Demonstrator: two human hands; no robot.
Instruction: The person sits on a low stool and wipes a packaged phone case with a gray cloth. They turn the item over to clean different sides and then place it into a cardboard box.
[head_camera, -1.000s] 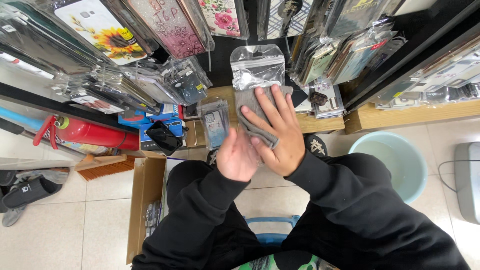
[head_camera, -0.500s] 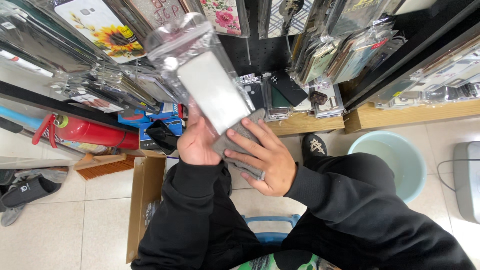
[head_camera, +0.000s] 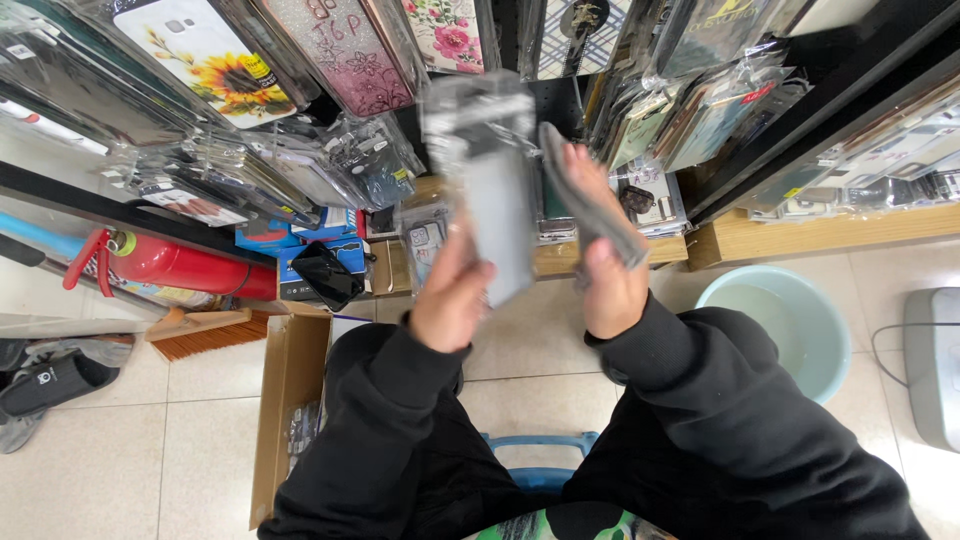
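Left hand (head_camera: 452, 300) up in the middle of the frame, fingers clamped on a clear plastic sleeve (head_camera: 490, 190) with a pale case inside, raised as if for a good look. Right hand (head_camera: 610, 285) just beside, fingers squeezed on a grey phone case (head_camera: 585, 200), kept apart from the sleeve. Hanging cases, one with a sunflower (head_camera: 215, 65), upper left. Red fire extinguisher (head_camera: 180, 268) at left. Pale green bucket (head_camera: 780, 320) at right.

Grey phone case (head_camera: 590, 205), red fire extinguisher (head_camera: 185, 268), pale green basin (head_camera: 790, 325), sunflower-patterned case (head_camera: 205, 55), black sleeves (head_camera: 700, 400)
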